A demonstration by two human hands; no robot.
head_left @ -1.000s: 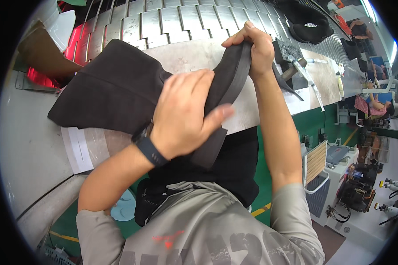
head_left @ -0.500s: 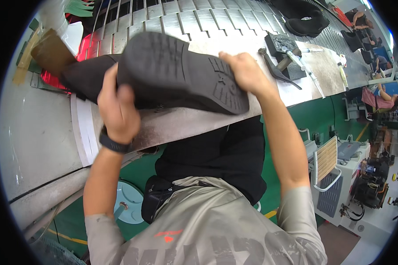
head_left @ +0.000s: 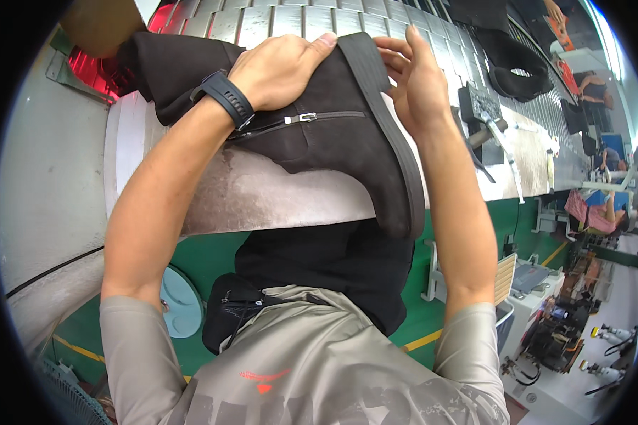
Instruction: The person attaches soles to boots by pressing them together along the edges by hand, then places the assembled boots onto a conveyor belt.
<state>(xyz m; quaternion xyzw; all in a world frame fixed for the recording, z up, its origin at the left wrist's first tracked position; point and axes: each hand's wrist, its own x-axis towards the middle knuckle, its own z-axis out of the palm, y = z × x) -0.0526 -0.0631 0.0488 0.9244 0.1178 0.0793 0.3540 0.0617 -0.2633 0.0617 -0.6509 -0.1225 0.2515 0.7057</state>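
A dark brown boot [head_left: 333,145] lies on its side across the work surface, its zipper side up and its toe toward me. The zipper pull [head_left: 307,117] is silver. My left hand [head_left: 280,71] rests over the back of the boot near the heel, thumb along the upper; its other fingers are mostly hidden. A black band circles that wrist. Beside the ridged sole [head_left: 393,134], my right hand [head_left: 420,88] has its fingers stretched out and thumb raised, with fingertips at the heel end. The boot's shaft [head_left: 184,71] points to the far left.
Behind the boot runs a slatted metal conveyor [head_left: 298,21]. At the right lie a black block [head_left: 480,106], a hammer and a white syringe-like tube [head_left: 510,163]. Another dark boot [head_left: 521,74] stands farther right. A light blue round stool [head_left: 181,301] is below left. Other people work far right.
The boot has turned from sole facing up to lying on its side, toe toward me. My left hand has moved up to the heel; my right hand's fingers have straightened beside the sole.
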